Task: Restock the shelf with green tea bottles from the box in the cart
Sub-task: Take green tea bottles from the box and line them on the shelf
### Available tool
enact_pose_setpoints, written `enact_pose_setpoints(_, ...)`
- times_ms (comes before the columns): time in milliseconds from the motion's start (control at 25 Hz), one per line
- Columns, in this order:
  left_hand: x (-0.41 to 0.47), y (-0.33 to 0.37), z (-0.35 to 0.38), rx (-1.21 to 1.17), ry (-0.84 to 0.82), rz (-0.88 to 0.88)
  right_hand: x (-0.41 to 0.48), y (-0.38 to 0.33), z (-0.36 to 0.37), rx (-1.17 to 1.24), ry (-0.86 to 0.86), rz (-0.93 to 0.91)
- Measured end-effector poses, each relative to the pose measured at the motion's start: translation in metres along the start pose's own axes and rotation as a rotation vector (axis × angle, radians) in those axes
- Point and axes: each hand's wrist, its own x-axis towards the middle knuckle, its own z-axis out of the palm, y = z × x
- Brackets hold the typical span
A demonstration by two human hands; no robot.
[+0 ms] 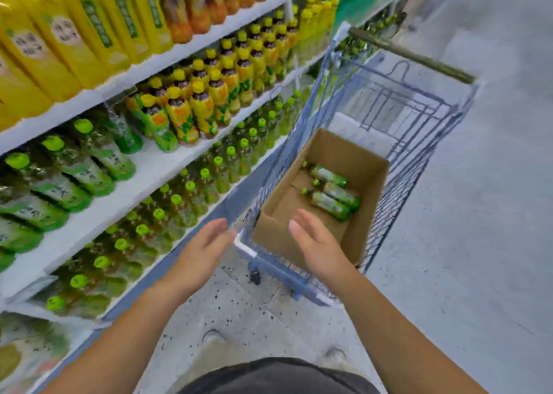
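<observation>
Shelf [167, 166]: white tiers along the left side; the top tier carries tall yellow bottles [89, 31], the next tier carries yellow-capped bottles [206, 94] with green-capped ones at its left end, and the lower tiers carry rows of green tea bottles on the shelf [167, 214] with bright green caps.
Labels: dark characters show on pale panels of the yellow and green wrappers, too blurred to read.
Left hand [206, 244]: open, palm turned inward, fingers straight, holding nothing; it hovers over the floor just beside the cart's near-left corner.
Cart [299, 166]: blue wire basket standing beside the shelf's front edge, its handle at the far end.
Box [341, 151]: open brown cardboard, sitting in the cart's near half, against the near end.
Green tea bottles in the box [332, 193]: three or four lying on their sides toward the box's far-right corner, caps pointing left; the rest of the box floor is bare.
Right hand [314, 244]: open, empty, fingers extended above the box's near edge; the bottles lie just beyond its fingertips, untouched.
</observation>
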Motion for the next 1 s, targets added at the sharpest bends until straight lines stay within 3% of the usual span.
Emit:
enact_pose_setpoints(160,-0.008,0.058,0.082,-0.006,-0.038,0.107,-0.031,0.017,-0.093,0.022,0.071,-0.032)
enact_pose_setpoints(480,-0.033,0.103,0.229,-0.148,0.115,0.077,-0.034,0.038,-0.25,-0.016,0.033,-0.036)
enact_pose_setpoints(720,-0.021,0.097,0.249,-0.27,0.177,-0.061,0.014,0.013,-0.273,-0.149,-0.059,-0.019)
enact_pose_setpoints(1000,0.093,0.088,0.255,-0.338,0.141,-0.216,0.128,0.005,-0.268,-0.363,-0.123,0.037)
